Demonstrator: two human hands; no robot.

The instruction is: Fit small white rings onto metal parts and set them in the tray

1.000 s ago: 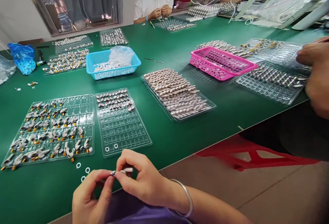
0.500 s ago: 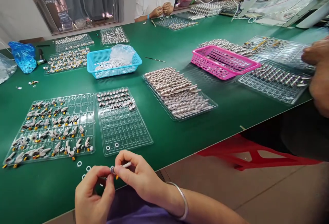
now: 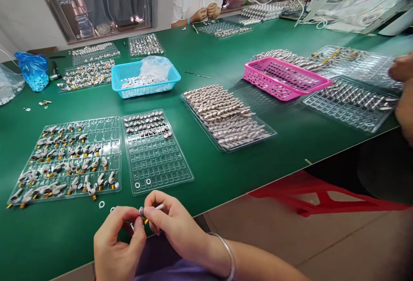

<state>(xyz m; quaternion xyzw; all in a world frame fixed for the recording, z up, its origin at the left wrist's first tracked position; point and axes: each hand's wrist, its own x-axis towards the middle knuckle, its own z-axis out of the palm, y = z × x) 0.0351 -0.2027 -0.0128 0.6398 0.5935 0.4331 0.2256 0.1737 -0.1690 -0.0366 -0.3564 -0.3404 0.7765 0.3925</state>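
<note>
My left hand is closed in a pinch at the round grey-white end of a small white earbud housing. The thumb and fingers of my right hand grip the same housing, its white stem poking out past the fingers and a yellow strip hanging below. Fingertips cover most of the part. Small white rings lie on the table just beyond my left hand. Ahead is a clear tray with rows of small grey-white caps at its far end and two rings near its front. Left of it, another clear tray carries similar housings with yellow strips.
A blue basket of white pieces, a pink basket and a tray stacked with white stems stand on the green table. Across sits a co-worker; another person's hand shows at right. A red stool is below.
The whole scene has shifted slightly right as the camera turned. Both hands keep their grip on the earbud housing, with only slight finger movement.
</note>
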